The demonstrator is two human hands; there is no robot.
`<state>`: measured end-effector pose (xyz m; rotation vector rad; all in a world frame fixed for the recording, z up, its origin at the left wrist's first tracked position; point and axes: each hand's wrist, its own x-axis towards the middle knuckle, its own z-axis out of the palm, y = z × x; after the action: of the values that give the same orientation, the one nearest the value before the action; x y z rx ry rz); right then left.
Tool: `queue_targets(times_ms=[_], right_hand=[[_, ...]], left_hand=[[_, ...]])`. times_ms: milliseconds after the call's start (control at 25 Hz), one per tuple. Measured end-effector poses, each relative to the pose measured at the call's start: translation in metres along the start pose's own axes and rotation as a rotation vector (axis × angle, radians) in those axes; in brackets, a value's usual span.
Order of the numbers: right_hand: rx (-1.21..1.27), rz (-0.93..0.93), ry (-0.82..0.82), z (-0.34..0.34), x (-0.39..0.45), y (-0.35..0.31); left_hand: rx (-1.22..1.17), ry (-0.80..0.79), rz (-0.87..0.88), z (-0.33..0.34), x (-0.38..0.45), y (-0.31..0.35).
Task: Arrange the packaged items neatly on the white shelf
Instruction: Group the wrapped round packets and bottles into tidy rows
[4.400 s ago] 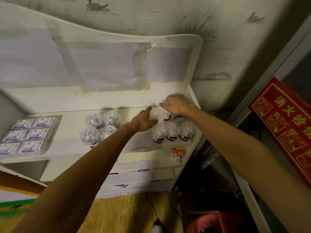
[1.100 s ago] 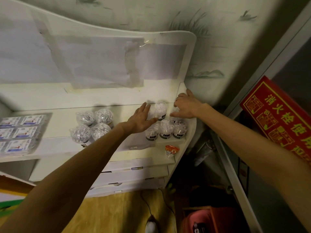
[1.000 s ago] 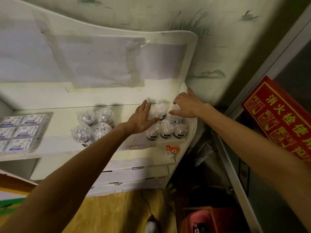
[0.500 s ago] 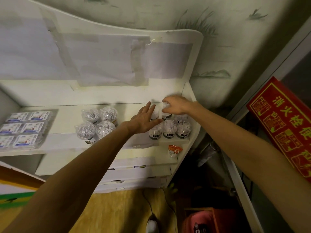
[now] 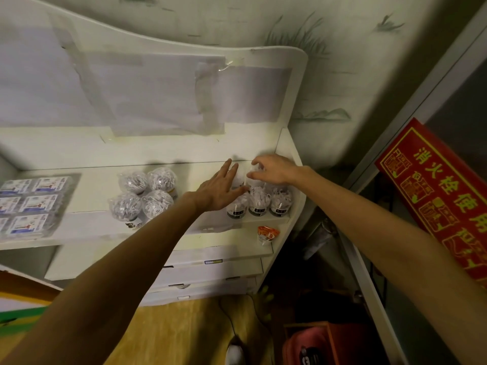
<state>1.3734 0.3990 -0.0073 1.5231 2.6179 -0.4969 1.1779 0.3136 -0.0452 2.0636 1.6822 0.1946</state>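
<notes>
On the right end of the white shelf (image 5: pixel 92 185) stand several small clear jars (image 5: pixel 259 200) with dark labels, in two rows. My left hand (image 5: pixel 220 189) lies flat with fingers spread against the left side of the back row. My right hand (image 5: pixel 274 169) curls over a back-row jar (image 5: pixel 254 171), fingers on its top and sides. A cluster of round clear tubs (image 5: pixel 143 193) holding white pieces sits at mid-shelf. Flat blue-and-white packets (image 5: pixel 26 204) under clear wrap lie at the shelf's left end.
A small orange-lidded cup (image 5: pixel 266 234) rests on the lower ledge under the jars. White drawers (image 5: pixel 210 270) stack below. The shelf's side panel (image 5: pixel 287 151) closes the right end. A red sign (image 5: pixel 437 196) leans at the right, with a red bag (image 5: pixel 313 346) on the floor.
My right hand came back from the shelf's right wall onto a back-row jar. My left hand stayed flat beside the jars, and the view tilted slightly.
</notes>
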Motion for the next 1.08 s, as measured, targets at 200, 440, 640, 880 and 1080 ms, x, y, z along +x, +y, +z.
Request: queue_targets(times_ms=[200,440,640,880,1080], right_hand=[[0.019,-0.016,-0.003,0.002,-0.006,0.001],[0.035,-0.005,0.007,0.014,-0.012,0.003],[0.023,0.011,0.088,0.025,-0.018,0.001],[0.039,0.025,0.151,0.034,-0.022,0.0],[0.043,0.031,0.174,0.042,-0.028,-0.003]], left_hand=[[-0.056,0.106,0.037,0.004,-0.001,-0.006],[-0.085,0.184,0.095,0.004,-0.001,-0.02],[-0.127,0.216,0.101,0.004,-0.002,-0.018],[-0.172,0.237,0.107,0.003,0.0,-0.016],[-0.177,0.247,0.079,0.005,-0.003,-0.014]])
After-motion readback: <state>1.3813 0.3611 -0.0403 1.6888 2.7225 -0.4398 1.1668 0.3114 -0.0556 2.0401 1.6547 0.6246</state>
